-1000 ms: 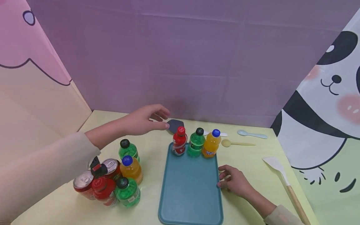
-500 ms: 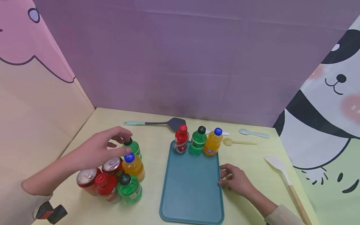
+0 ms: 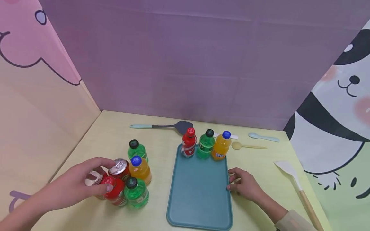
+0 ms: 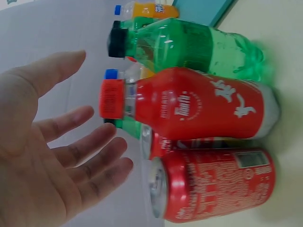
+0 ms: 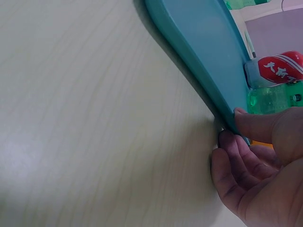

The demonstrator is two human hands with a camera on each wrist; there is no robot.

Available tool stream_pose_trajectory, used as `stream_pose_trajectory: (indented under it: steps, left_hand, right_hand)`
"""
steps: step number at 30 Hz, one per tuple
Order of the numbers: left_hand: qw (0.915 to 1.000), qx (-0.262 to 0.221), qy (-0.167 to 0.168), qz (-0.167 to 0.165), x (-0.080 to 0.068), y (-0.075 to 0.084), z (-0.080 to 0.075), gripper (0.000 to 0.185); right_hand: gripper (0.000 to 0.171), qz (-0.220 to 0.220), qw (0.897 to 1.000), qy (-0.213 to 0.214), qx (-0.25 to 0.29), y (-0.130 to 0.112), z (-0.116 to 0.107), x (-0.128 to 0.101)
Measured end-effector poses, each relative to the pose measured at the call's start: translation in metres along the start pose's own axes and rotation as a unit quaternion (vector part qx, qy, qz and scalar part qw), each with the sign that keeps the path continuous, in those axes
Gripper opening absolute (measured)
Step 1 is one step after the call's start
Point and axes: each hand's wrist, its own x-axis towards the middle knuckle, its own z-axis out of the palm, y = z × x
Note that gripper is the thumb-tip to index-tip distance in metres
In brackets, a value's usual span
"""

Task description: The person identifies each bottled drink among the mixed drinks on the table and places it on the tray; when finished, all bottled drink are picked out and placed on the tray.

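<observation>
Two hands at work on the yellow table [image 3: 162,141]. Left hand [image 3: 76,184] hovers over a cluster of drinks at 8 o'clock, fingers spread wide, nothing gripped; the left wrist view shows the open palm just short of the caps. Thumb tip reaches the red bottle [image 3: 112,191] cap. Beside that bottle: one can [image 3: 93,181] under the fingers, a second can [image 3: 119,168] at 12 o'clock of it, a green bottle [image 3: 136,192] touching at 3 o'clock, an orange bottle [image 3: 139,169] and another green one [image 3: 136,149] further back.

Right hand [image 3: 244,186] rests at the tray [image 3: 199,195] right rim, thumb on the edge, fingers curled beneath against the table. Three bottles stand upright along the tray's far end: red [image 3: 189,143], green [image 3: 206,145], orange [image 3: 222,146].

Beyond, at 12 o'clock, a grey spatula [image 3: 162,126]; at 2 o'clock, two spoons [image 3: 248,141]; at 4 o'clock, a white spatula [image 3: 295,186].
</observation>
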Motion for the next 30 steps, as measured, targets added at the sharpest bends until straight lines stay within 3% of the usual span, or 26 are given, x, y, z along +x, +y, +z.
stream_pose_trajectory:
  steps: [8,12,23,30]
  left_hand:
    - [0.9935,-0.097,-0.057,-0.02,-0.006,-0.013,0.012,0.053]
    - [0.9933,-0.094,-0.059,-0.03,-0.008,-0.019,0.015,0.052]
    - [0.9968,-0.071,-0.033,-0.015,-0.006,-0.027,0.022,0.053]
    - [0.9994,-0.027,-0.014,0.013,-0.004,-0.029,0.025,0.043]
  right_hand:
    - [0.056,0.018,1.0,0.011,-0.004,0.003,0.001,0.002]
    - [0.057,0.018,1.0,0.01,-0.001,0.004,0.001,0.003]
    - [0.056,0.013,1.0,0.006,-0.001,0.003,0.0,0.003]
    - [0.058,0.005,1.0,0.003,-0.003,0.001,0.0,0.001]
